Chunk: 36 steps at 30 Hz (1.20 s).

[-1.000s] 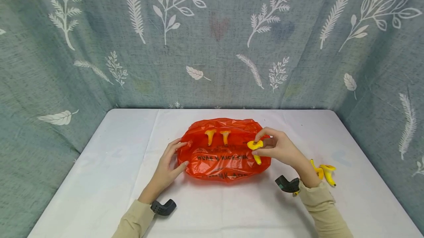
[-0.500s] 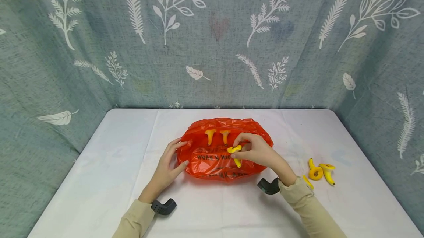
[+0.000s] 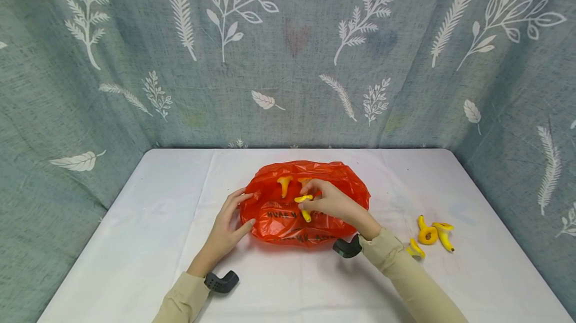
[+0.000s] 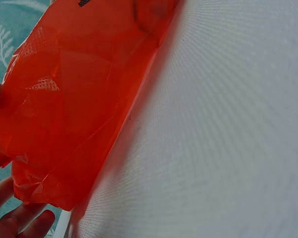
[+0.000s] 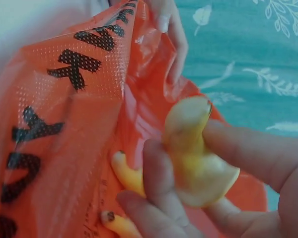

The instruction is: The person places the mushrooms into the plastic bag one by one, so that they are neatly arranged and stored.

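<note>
My right hand (image 3: 330,200) pinches a yellow chanterelle mushroom (image 3: 305,208) between thumb and fingers, above the opening of a red plastic bag (image 3: 288,230). In the right wrist view the chanterelle (image 5: 196,153) shows its wide cap and short stem. Two orange-looking chanterelles (image 3: 284,186) lie side by side inside the bag, one partly covered by the right hand. My left hand (image 3: 227,225) holds the bag's left end, thumb at the front and fingers at the rim. In the left wrist view its fingers (image 4: 27,218) show beside the red film.
Three more yellow chanterelles (image 3: 443,235) lie together on the white-covered table (image 3: 486,283), right of the bag, near the right sleeve (image 3: 405,268). A grey-green curtain (image 3: 288,88) with white leaves hangs behind and at both sides.
My right hand has moved left with the chanterelle, from the bag's right end to over its middle. The left hand has stayed in place. The chanterelles on the table are less covered by the arm.
</note>
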Motion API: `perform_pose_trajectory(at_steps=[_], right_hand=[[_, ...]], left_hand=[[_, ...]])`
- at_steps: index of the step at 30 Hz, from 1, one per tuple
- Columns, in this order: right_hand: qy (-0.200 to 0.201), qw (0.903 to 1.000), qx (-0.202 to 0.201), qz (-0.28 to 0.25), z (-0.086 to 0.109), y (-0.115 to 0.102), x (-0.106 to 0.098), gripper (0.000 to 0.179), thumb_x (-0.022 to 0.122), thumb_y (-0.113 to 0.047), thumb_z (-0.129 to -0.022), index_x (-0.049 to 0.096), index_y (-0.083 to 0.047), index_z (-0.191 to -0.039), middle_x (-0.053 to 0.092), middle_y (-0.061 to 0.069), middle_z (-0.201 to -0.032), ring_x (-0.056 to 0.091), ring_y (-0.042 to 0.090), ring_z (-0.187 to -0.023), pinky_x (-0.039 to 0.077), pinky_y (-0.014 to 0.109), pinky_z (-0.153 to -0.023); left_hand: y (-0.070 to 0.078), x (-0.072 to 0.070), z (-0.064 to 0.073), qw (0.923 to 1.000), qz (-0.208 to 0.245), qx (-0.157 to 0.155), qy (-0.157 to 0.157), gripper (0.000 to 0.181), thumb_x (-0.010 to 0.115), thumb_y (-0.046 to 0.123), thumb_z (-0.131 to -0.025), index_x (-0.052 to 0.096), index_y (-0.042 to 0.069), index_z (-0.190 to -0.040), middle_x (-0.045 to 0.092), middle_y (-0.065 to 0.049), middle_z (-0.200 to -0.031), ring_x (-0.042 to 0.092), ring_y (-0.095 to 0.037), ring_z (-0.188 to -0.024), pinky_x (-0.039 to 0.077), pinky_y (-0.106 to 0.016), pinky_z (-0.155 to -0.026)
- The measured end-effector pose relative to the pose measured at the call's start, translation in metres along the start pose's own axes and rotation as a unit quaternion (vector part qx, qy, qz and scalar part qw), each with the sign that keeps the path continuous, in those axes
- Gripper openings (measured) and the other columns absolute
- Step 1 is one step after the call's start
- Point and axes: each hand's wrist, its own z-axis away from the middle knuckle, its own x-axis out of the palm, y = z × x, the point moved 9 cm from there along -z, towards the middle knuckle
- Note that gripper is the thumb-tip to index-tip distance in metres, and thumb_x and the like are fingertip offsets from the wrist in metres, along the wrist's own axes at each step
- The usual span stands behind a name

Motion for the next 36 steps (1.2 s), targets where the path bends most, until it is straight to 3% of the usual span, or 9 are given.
perform_pose_trajectory(at_steps=[4, 6, 10, 12, 16, 20, 31, 35, 36], right_hand=[[0.003, 0.9989, 0.043, -0.020, -0.010, 0.009, 0.002, 0.035, 0.071, -0.024, -0.091, 0.058, -0.007, -0.118, 0.056, 0.007, -0.119, 0.058, 0.022, -0.095, 0.052, 0.038, -0.084], [-0.003, 0.9984, 0.047, -0.033, -0.014, 0.010, 0.003, 0.032, 0.069, -0.022, -0.092, 0.059, -0.005, -0.117, 0.058, 0.007, -0.111, 0.059, 0.019, -0.089, 0.052, 0.037, -0.082], [-0.018, 0.9971, 0.042, -0.060, -0.023, 0.009, 0.005, 0.014, 0.063, -0.017, -0.096, 0.060, -0.005, -0.092, 0.051, 0.003, -0.076, 0.049, 0.016, -0.070, 0.046, 0.036, -0.074], [-0.015, 0.9962, 0.057, -0.064, -0.026, 0.011, 0.003, 0.024, 0.063, -0.018, -0.096, 0.055, -0.007, -0.076, 0.043, 0.002, -0.065, 0.043, 0.017, -0.066, 0.042, 0.037, -0.071], [0.024, 0.9920, 0.110, -0.057, -0.029, 0.023, -0.004, 0.028, 0.065, -0.019, -0.094, 0.055, -0.008, -0.071, 0.048, 0.001, -0.067, 0.051, 0.019, -0.073, 0.047, 0.038, -0.080], [0.072, 0.9854, 0.137, -0.072, -0.032, 0.030, -0.012, 0.013, 0.066, -0.015, -0.092, 0.062, -0.004, -0.085, 0.055, 0.001, -0.082, 0.058, 0.020, -0.086, 0.052, 0.038, -0.087], [0.138, 0.9767, 0.162, -0.028, -0.027, 0.045, -0.032, 0.036, 0.052, -0.009, -0.094, 0.038, -0.015, -0.060, 0.030, -0.003, -0.058, 0.031, 0.015, -0.059, 0.030, 0.029, -0.062], [0.155, 0.9756, 0.155, 0.002, -0.027, 0.050, -0.038, 0.033, 0.048, -0.010, -0.094, 0.038, -0.015, -0.063, 0.030, -0.002, -0.062, 0.033, 0.015, -0.063, 0.030, 0.026, -0.061], [0.160, 0.9759, 0.146, 0.026, -0.045, 0.076, -0.040, 0.029, 0.049, -0.015, -0.095, 0.044, -0.014, -0.067, 0.035, -0.003, -0.064, 0.037, 0.014, -0.065, 0.032, 0.025, -0.063]], left_hand=[[-0.001, 0.000, 0.000, 1.0000, 0.003, 0.000, -0.001, 0.054, 0.071, -0.007, -0.084, 0.051, -0.007, -0.134, 0.039, -0.027, -0.146, 0.038, -0.045, -0.135, 0.035, -0.065, -0.104], [-0.001, 0.000, 0.000, 1.0000, 0.003, 0.000, -0.001, 0.054, 0.071, -0.007, -0.084, 0.051, -0.007, -0.134, 0.039, -0.027, -0.146, 0.039, -0.045, -0.134, 0.036, -0.065, -0.104], [0.000, 0.000, 0.000, 1.0000, 0.002, 0.002, -0.001, 0.054, 0.071, -0.008, -0.083, 0.051, -0.008, -0.134, 0.039, -0.028, -0.146, 0.039, -0.045, -0.134, 0.036, -0.064, -0.104], [0.001, 0.000, 0.000, 1.0000, 0.001, 0.004, -0.003, 0.054, 0.071, -0.008, -0.083, 0.050, -0.008, -0.134, 0.039, -0.028, -0.146, 0.039, -0.045, -0.134, 0.036, -0.064, -0.104], [0.001, 0.000, 0.000, 1.0000, 0.000, 0.004, -0.004, 0.055, 0.071, -0.008, -0.083, 0.050, -0.007, -0.134, 0.038, -0.027, -0.146, 0.039, -0.043, -0.135, 0.036, -0.062, -0.105], [0.002, 0.000, 0.000, 1.0000, -0.003, 0.007, -0.005, 0.055, 0.071, -0.008, -0.083, 0.050, -0.007, -0.134, 0.039, -0.027, -0.147, 0.039, -0.043, -0.135, 0.036, -0.063, -0.104], [0.003, 0.000, 0.000, 0.9998, -0.012, 0.014, 0.000, 0.055, 0.071, -0.009, -0.082, 0.051, -0.008, -0.133, 0.040, -0.027, -0.145, 0.041, -0.043, -0.134, 0.037, -0.062, -0.104], [0.004, -0.001, 0.001, 0.9998, -0.014, 0.015, 0.000, 0.055, 0.072, -0.008, -0.082, 0.051, -0.007, -0.133, 0.041, -0.027, -0.145, 0.040, -0.043, -0.134, 0.037, -0.050, -0.109], [0.004, -0.001, 0.001, 0.9997, -0.014, 0.017, 0.000, 0.055, 0.072, -0.008, -0.082, 0.051, -0.007, -0.133, 0.041, -0.027, -0.145, 0.040, -0.043, -0.134, 0.036, -0.045, -0.110]])
